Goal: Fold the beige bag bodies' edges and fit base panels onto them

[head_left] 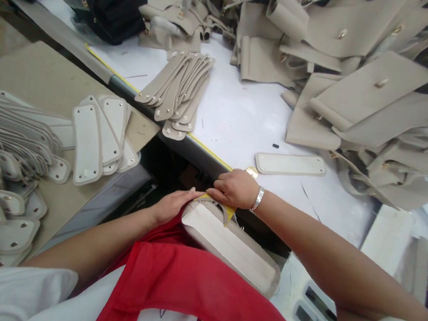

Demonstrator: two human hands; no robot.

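A beige, box-shaped bag lies tilted across my lap, its pale long side facing up. My left hand grips its upper left corner with nearly straight fingers; the thumb's hold is partly hidden. Curled into a closed grip, my right hand pinches a yellow strip at the bag's upper edge. The fingertips of both hands almost meet there. Just beyond my right hand, a round gold-coloured piece lies on the table, near a pale strap-like panel with studs at its ends.
Several beige panels are stacked by the yellow-lined edge of the white table. Many studded pale panels cover the brown board at left. Beige bag parts heap up at back right. A black bag stands far left.
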